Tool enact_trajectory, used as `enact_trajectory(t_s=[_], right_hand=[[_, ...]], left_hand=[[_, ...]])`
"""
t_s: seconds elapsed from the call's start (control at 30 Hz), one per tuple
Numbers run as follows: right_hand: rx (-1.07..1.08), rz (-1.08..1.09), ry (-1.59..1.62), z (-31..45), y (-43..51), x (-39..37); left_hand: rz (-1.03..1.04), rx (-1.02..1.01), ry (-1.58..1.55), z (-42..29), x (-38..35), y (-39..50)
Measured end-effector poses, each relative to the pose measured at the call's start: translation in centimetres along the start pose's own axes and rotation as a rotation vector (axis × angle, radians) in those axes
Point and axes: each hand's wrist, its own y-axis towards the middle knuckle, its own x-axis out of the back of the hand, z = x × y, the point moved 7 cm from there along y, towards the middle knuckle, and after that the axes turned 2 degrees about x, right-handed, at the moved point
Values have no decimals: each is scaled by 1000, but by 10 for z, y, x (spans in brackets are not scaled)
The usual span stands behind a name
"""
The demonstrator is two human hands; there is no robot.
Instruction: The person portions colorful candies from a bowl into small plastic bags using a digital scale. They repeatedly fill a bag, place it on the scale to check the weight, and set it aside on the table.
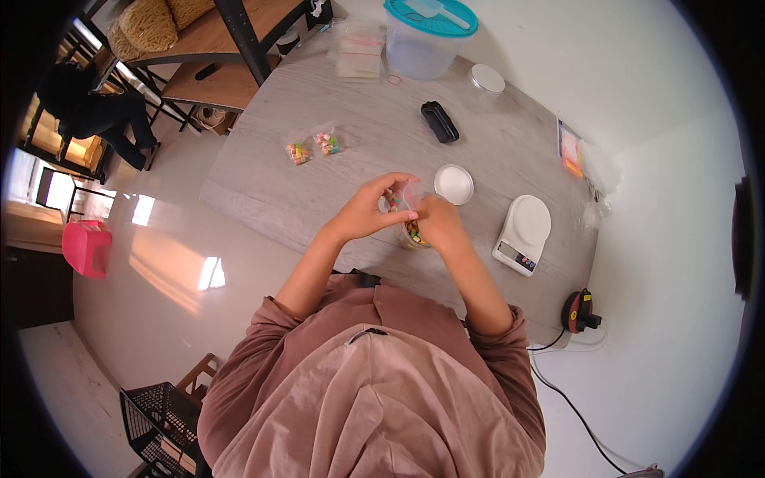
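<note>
My left hand (370, 206) holds a small clear zip bag (411, 192) with a reddish strip at its mouth. Some colourful small pieces show inside or just behind the bag. Directly below it stands a clear round jar (413, 244), partly covered by both hands, with multicoloured candy-like pieces (415, 232) in it. My right hand (439, 220) is at the bag and over the jar's right side, its fingers curled downward. Its fingertips are hidden, so what they hold cannot be seen. Just beyond lies a round white lid (453, 184).
Two filled bags (297, 153) lie at left. A white digital scale (522, 233) stands at right. Farther back are a black case (440, 122), a lidded jar (487, 79), stacked empty bags (360, 52) and a teal-lidded tub (422, 51). A person (98, 113) sits across the room.
</note>
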Motion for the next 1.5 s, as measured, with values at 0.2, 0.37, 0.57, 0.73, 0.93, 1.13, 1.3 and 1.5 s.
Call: enact_trajectory(t_s=[0.2,0.37,0.57,0.73,0.93,1.13,1.3,1.5], right_hand=[[3,56,-107,-4,3,-6],[0,75,-103,-2,3,-6],[-29,36,-131,-4,2,-7],[-89,54,-41,-5,4,-6],[-27,75,-101,-2,5,-7],[-24,18,156,-12,-6,39],[7,-170,493,-12,-7,78],[73,-207,440,9,-2,73]], left_hand=[[31,-17,-17,3,2,5],[37,-31,-15,4,5,8],[48,-19,-20,5,4,9],[50,-20,-21,5,3,9],[39,-15,-18,7,3,8],[30,-8,-22,8,3,6],[57,-20,-28,1,-1,8],[85,-26,-41,-3,-4,8]])
